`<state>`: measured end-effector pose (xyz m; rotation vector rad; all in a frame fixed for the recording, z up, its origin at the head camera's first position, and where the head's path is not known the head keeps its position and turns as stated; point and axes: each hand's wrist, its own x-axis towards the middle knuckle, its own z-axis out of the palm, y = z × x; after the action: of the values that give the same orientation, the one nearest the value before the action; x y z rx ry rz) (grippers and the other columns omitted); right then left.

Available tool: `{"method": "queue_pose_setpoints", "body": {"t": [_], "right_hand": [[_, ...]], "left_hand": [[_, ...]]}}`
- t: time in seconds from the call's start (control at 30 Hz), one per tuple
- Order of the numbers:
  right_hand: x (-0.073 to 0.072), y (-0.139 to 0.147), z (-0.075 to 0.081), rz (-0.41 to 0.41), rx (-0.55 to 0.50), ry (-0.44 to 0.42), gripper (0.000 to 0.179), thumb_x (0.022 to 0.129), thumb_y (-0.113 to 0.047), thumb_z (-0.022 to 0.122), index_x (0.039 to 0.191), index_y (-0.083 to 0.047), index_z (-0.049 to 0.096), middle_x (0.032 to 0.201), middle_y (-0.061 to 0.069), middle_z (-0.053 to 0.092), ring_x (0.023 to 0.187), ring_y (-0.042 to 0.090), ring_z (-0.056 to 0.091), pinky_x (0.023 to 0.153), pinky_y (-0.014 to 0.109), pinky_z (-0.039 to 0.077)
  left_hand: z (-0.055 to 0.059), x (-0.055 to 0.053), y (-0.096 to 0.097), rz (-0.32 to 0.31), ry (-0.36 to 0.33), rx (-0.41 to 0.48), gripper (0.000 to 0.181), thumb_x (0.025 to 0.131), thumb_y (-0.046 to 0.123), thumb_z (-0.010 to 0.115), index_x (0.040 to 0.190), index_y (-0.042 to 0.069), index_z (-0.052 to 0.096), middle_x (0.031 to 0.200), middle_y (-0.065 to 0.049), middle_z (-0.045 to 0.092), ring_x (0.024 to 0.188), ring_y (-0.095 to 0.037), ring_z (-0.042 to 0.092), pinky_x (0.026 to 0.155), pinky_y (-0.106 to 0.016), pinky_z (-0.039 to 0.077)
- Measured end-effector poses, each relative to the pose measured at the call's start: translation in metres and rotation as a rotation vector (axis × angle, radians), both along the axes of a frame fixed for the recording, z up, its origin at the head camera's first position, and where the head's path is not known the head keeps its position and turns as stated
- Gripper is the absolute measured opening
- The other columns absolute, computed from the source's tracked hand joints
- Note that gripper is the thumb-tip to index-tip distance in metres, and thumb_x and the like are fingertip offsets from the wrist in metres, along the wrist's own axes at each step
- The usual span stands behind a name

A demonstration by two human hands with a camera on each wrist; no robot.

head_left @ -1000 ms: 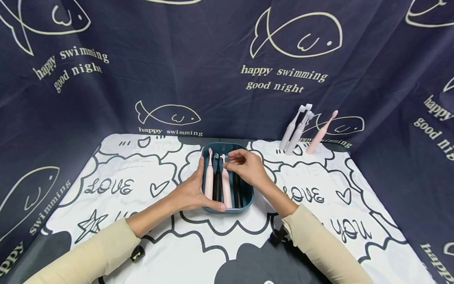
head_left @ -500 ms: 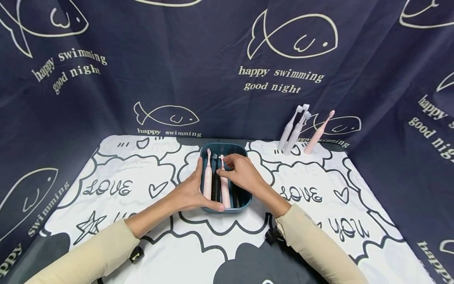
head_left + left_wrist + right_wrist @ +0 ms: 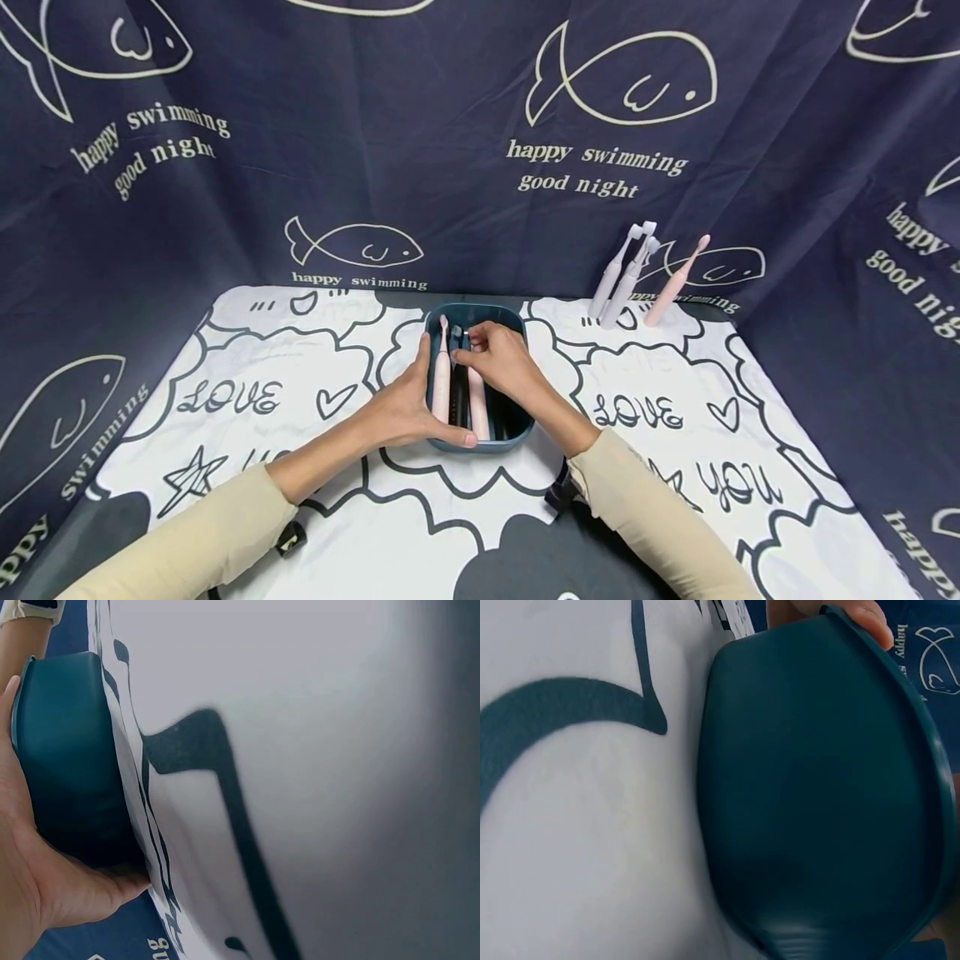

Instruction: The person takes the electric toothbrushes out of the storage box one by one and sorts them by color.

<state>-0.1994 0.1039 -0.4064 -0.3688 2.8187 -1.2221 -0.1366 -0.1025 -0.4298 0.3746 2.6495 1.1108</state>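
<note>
A dark teal box [image 3: 480, 445] sits on the table with several electric toothbrushes lying side by side in it. My left hand [image 3: 408, 408] grips its left side, thumb over the near rim; in the left wrist view fingers wrap the teal wall [image 3: 71, 757]. Inside lie a pink toothbrush [image 3: 442, 387] at the left, then a black toothbrush [image 3: 459, 392], then a second pink toothbrush [image 3: 477, 408]. The thumb and forefinger of my right hand [image 3: 502, 360] pinch around the upper end of that second pink toothbrush and hide its head. The right hand covers much of the box's right part.
Behind the box to the right, several pale lilac toothbrushes [image 3: 621, 279] stand upright close together. A pink toothbrush [image 3: 675, 283] stands beside them. A navy fish-print curtain [image 3: 480, 167] hangs behind and around the white patterned table cover [image 3: 330, 517].
My right hand has moved left inside the box, from beside the second pink toothbrush to around its upper end. The left hand and the box have stayed put.
</note>
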Motion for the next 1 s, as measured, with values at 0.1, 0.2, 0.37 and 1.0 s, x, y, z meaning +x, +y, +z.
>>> {"method": "queue_pose_setpoints", "body": {"t": [0.1,0.2,0.37,1.0], "right_hand": [[-0.007,0.001,-0.011,0.0,-0.004,0.024,0.048,0.097,-0.031,0.081,0.131,0.002,0.076,0.11,0.007,0.08,0.1,0.02,0.074,0.094,0.037,0.062],[-0.012,0.004,-0.018,0.011,0.001,0.024,0.038,0.094,-0.029,0.079,0.119,0.0,0.076,0.099,0.002,0.074,0.086,0.017,0.067,0.083,0.034,0.057],[-0.035,0.01,-0.048,0.006,0.053,0.036,0.029,0.089,-0.023,0.083,0.112,-0.006,0.075,0.094,-0.001,0.071,0.085,0.018,0.065,0.083,0.034,0.056],[-0.004,-0.003,0.001,-0.078,0.066,-0.153,0.046,0.09,-0.006,0.09,0.135,-0.001,0.08,0.122,0.012,0.084,0.119,0.027,0.078,0.107,0.042,0.062]], "left_hand": [[-0.001,0.0,0.0,-0.001,0.007,0.001,0.179,0.064,0.079,0.1,0.179,0.018,-0.024,0.189,-0.021,0.011,0.171,-0.041,0.033,0.128,-0.059,0.046],[0.0,0.0,-0.001,0.002,0.001,0.015,0.181,0.062,0.08,0.101,0.179,0.02,-0.024,0.19,-0.02,0.01,0.172,-0.039,0.032,0.129,-0.058,0.045],[0.001,0.0,0.0,-0.003,-0.001,0.026,0.182,0.061,0.081,0.101,0.179,0.021,-0.024,0.19,-0.019,0.01,0.172,-0.038,0.031,0.13,-0.058,0.044],[0.001,0.0,-0.002,-0.001,-0.023,0.049,0.182,0.059,0.082,0.101,0.178,0.026,-0.025,0.19,-0.017,0.007,0.173,-0.038,0.029,0.13,-0.059,0.043]]}}
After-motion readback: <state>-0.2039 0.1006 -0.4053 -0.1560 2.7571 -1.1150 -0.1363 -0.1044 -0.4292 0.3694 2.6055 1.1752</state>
